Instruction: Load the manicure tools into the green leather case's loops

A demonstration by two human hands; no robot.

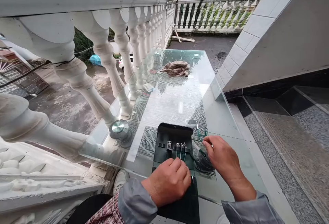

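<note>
An unfolded dark manicure case [172,133] lies on the glass table, with nail clippers [178,145] and other small metal tools under its elastic loops. My left hand [171,182] is closed over the case's middle, just below the tools. Its fingertips are turned down, so whatever they grip is hidden. To the right of the case, my right hand [223,155] pinches the green handle of a pair of small scissors [198,131], whose metal tip points away from me. Beside the case, under my right wrist, is a dark, shiny bundle [204,162] that I cannot make out clearly.
The glass table [226,114] has a round metal-topped support [119,129] at left. A crumpled brown cloth [177,69] and a small card [148,87] lie farther off. A white balustrade [108,59] runs along the left; stone steps [290,141] rise at right.
</note>
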